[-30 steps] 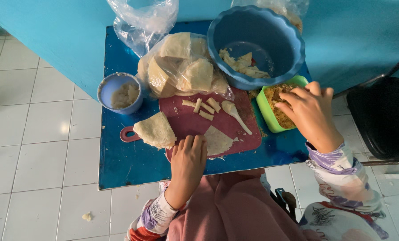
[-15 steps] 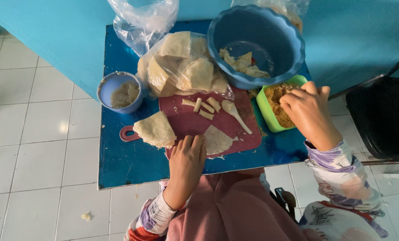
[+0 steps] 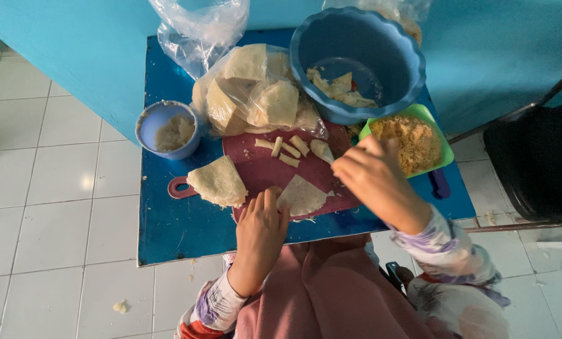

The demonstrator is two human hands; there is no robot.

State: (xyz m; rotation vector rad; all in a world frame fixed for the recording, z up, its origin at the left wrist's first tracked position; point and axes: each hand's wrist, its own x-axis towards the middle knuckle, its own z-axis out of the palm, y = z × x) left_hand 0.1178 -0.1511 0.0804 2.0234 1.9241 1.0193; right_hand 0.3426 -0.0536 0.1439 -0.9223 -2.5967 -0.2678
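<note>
Here, each line takes one thing in the scene.

Left hand [image 3: 260,233]: it lies flat on the near edge of the cutting board [image 3: 262,172], fingers spread and touching the edge of a triangular wrapper [image 3: 301,196]; the grip holds nothing, it only presses the sheet so that it does not slide.

Right hand [image 3: 372,179]: it hangs between the green dish [image 3: 441,135] and the board, fingers drawn together as for a pinch; I cannot tell if some filling is between the fingertips.

Triangular wrapper: thin, pale, soft pastry, lying flat on the board just before the person, close for both hands.

Folded piece [image 3: 218,182]: a thicker, fan-shaped piece at the left end of the board, beside the board's handle, apart from the open sheet.

Small strips [image 3: 288,149]: short pale sticks, lying together at the far side of the board.

Cutting board: dark red plastic, smooth.

Green dish: square plastic, full of crumbly orange-yellow filling, near the right hand.

Blue basin [image 3: 356,56]: round, with a wavy rim, and a few pale pieces inside.

Plastic bag [image 3: 256,94]: clear, holding stacked wrappers.

Small blue bowl [image 3: 168,129]: it holds a whitish paste, at the left.

Table [image 3: 180,226]: blue, with a scratched glossy top.
</note>
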